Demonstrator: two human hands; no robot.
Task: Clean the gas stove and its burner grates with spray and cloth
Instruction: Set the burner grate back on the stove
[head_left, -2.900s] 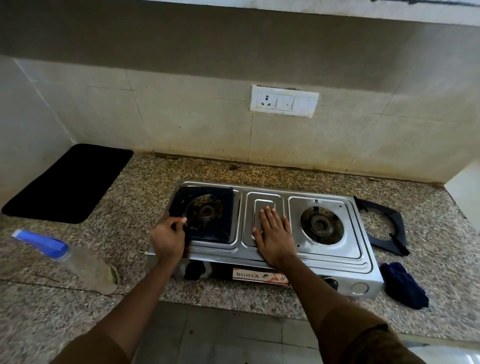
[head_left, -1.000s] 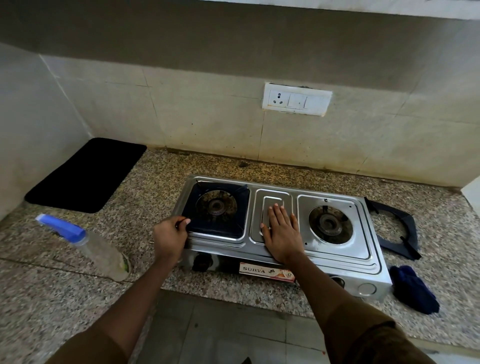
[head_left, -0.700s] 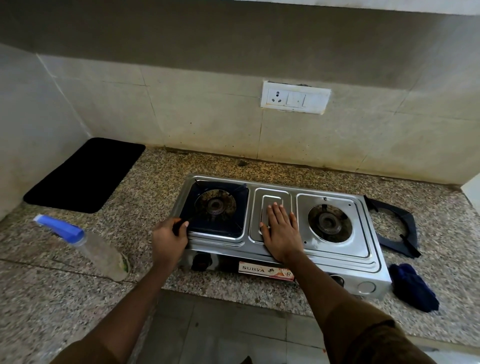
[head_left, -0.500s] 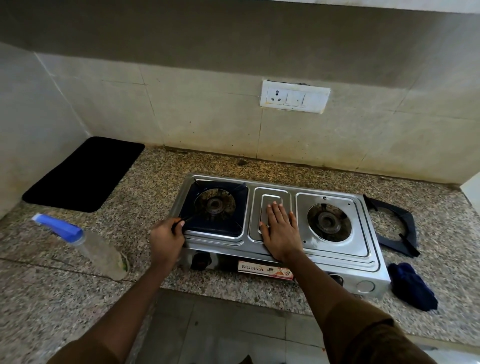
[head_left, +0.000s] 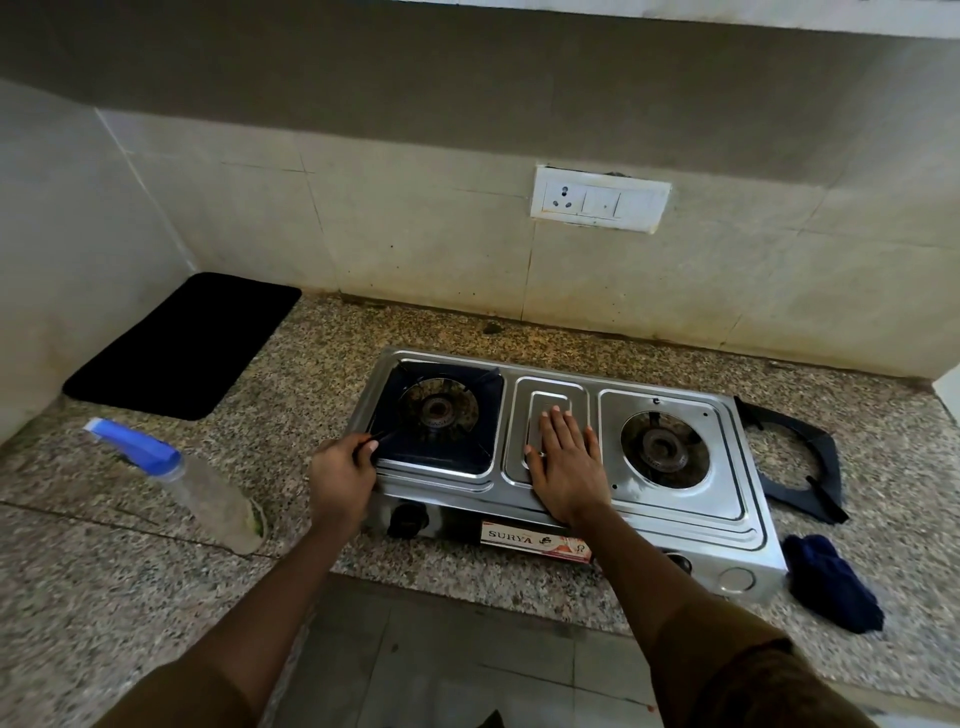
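Stainless stove (head_left: 680, 512): your two-burner unit sits on the speckled granite counter (head_left: 104, 582), turned a little so its right end comes nearer to you.
Left grate (head_left: 439, 423): dark and square, it lies over your left burner, set slightly askew in its recess.
Left hand (head_left: 340, 475): you have it at the grate's near-left corner, fingers curled and pinching that corner between thumb and fingertips.
Right hand (head_left: 563, 462): you press it flat on the raised middle panel between the burners, palm down, fingers straight and held close together.
Right burner (head_left: 662, 449): bare metal, with nothing over it.
Second grate (head_left: 802, 467): it rests on the counter just beside the stove's right end.
Cloth (head_left: 831, 584): dark blue and bunched, it lies near the stove's front-right corner, in front of that second grate.
Spray bottle (head_left: 200, 486): clear with a blue head, it stands on the counter well to your left.
Black mat (head_left: 182, 343): it lies flat in the far-left corner against the wall.
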